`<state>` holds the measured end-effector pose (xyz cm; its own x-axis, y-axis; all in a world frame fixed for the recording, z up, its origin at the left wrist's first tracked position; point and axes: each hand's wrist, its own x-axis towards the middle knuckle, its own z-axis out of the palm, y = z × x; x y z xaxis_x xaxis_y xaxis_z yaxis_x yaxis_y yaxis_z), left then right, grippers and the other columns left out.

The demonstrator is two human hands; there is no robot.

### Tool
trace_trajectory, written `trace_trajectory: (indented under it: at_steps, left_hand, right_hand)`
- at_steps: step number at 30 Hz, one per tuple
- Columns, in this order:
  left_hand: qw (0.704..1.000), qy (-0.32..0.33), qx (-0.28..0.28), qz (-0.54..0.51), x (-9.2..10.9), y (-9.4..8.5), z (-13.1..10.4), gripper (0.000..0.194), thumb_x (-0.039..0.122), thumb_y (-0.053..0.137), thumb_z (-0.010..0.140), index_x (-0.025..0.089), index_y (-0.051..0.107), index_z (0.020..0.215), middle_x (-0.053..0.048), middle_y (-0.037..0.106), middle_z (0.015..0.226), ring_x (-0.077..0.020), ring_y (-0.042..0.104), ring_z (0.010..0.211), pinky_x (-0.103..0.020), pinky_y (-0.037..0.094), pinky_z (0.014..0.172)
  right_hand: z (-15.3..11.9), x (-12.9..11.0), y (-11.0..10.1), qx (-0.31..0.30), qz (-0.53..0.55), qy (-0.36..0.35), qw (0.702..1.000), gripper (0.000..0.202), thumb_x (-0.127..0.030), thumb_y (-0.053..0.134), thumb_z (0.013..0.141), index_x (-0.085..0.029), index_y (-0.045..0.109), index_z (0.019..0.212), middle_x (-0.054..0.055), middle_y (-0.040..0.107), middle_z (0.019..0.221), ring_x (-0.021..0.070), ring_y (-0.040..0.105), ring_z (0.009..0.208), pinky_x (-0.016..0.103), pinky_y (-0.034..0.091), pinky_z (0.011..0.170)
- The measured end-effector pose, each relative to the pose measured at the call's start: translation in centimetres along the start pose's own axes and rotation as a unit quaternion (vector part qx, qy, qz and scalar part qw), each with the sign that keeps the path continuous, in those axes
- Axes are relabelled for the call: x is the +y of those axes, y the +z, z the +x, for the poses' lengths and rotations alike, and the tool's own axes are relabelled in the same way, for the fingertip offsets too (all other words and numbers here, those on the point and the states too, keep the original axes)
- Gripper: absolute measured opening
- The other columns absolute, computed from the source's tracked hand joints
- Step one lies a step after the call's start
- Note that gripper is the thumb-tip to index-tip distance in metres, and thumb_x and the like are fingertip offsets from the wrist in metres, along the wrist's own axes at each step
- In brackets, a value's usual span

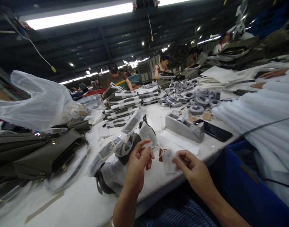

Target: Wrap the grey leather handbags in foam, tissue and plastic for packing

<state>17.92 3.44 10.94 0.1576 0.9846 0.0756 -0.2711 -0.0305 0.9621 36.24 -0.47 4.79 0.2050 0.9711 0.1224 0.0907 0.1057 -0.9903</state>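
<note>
My left hand point(139, 160) is closed, with thumb and index finger pinching the end of a thin white cord point(155, 146). The cord runs to a brown hang tag point(161, 155) and a small clear plastic packet point(170, 162). My right hand point(194, 168) grips that packet by its right edge, between thumb and fingers. Just left of my left hand lies a dark olive handbag wrapped in white foam sheet point(113, 172). Its strap point(109, 152), covered in clear film, has a gold-coloured buckle and slants across the top.
A grey tape dispenser point(184, 127) and a black phone point(215, 130) lie beyond my right hand. Rolled grey straps point(196, 101) and stacked wrapped bags point(123, 105) stand behind. Olive handbags point(47, 154) fill the left. A blue bin point(248, 183) and white foam sheets point(260, 101) are right. Co-workers sit farther back.
</note>
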Motion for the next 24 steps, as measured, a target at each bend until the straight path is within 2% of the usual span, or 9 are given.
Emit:
trace_trajectory:
  at_steps: [3,5,9,12,15,19,22,24]
  left_hand:
    - [0.997,0.000,-0.015,0.074,-0.1,-0.4,-0.2,0.034,0.042,0.071,0.086,0.020,0.066,0.112,0.004,0.057,0.069,-0.0019,0.039,0.047,-0.015,0.025,0.043]
    - [0.994,0.004,-0.014,0.104,-0.1,-0.6,-0.3,0.033,0.043,0.072,0.084,0.020,0.069,0.108,0.003,0.059,0.070,-0.0020,0.040,0.048,-0.016,0.025,0.044]
    - [0.993,0.027,0.014,0.115,-0.2,-0.9,-0.3,0.028,0.042,0.069,0.087,0.021,0.072,0.105,0.001,0.062,0.075,-0.0009,0.038,0.048,-0.016,0.027,0.046]
    - [0.995,0.038,0.022,0.093,-0.3,-1.0,-0.2,0.026,0.042,0.068,0.088,0.022,0.072,0.104,0.002,0.062,0.077,-0.0002,0.037,0.048,-0.015,0.026,0.046]
    - [0.997,0.042,0.017,0.066,-0.3,-1.0,-0.1,0.024,0.040,0.068,0.089,0.022,0.072,0.104,0.002,0.062,0.077,0.0003,0.037,0.048,-0.014,0.025,0.045]
    - [0.998,0.048,0.013,0.043,0.1,-0.7,0.1,0.021,0.039,0.068,0.090,0.022,0.071,0.103,0.002,0.061,0.077,0.0004,0.039,0.048,-0.014,0.024,0.044]
    - [0.998,0.050,0.005,0.047,0.3,-0.5,0.2,0.020,0.037,0.067,0.091,0.022,0.071,0.105,0.001,0.063,0.082,0.0011,0.038,0.048,-0.013,0.025,0.044]
    - [0.997,0.047,0.005,0.054,0.4,-0.4,0.2,0.021,0.036,0.066,0.091,0.022,0.070,0.107,0.000,0.065,0.088,0.0019,0.036,0.047,-0.013,0.023,0.043]
  right_hand:
    - [0.0,-0.2,-0.2,-0.005,0.038,0.017,0.999,0.045,-0.050,0.065,0.087,-0.023,0.056,0.122,-0.006,0.055,0.063,0.0138,0.052,0.058,0.026,0.042,0.059]
    - [-0.1,-0.5,-0.3,-0.017,0.084,0.040,0.996,0.051,-0.049,0.067,0.085,-0.025,0.055,0.129,-0.007,0.053,0.061,0.0127,0.048,0.055,0.025,0.039,0.055]
    - [-0.3,-1.1,-0.6,-0.051,0.232,0.155,0.959,0.037,-0.044,0.077,0.077,-0.022,0.070,0.106,0.000,0.067,0.077,0.0130,0.056,0.063,0.022,0.043,0.056]
    - [-0.4,-1.4,-0.7,-0.070,0.316,0.204,0.924,0.024,-0.036,0.079,0.073,-0.019,0.073,0.090,0.001,0.068,0.079,0.0122,0.057,0.065,0.020,0.045,0.057]
    - [-0.6,-1.5,-0.8,-0.091,0.365,0.212,0.902,0.018,-0.030,0.079,0.073,-0.020,0.073,0.087,-0.001,0.065,0.078,0.0109,0.056,0.065,0.020,0.050,0.060]
    - [-1.1,-1.4,-0.7,-0.124,0.397,0.214,0.884,0.022,-0.036,0.077,0.079,-0.021,0.075,0.094,0.002,0.068,0.095,0.0156,0.063,0.083,0.028,0.057,0.076]
    - [-1.2,-1.2,-0.4,-0.171,0.385,0.204,0.884,0.030,-0.042,0.072,0.085,-0.020,0.073,0.106,0.006,0.071,0.103,0.0186,0.066,0.091,0.031,0.057,0.080]
    - [-1.2,-1.0,-0.3,-0.205,0.353,0.186,0.894,0.038,-0.039,0.073,0.085,-0.022,0.070,0.118,0.008,0.072,0.112,0.0200,0.067,0.099,0.032,0.055,0.087]
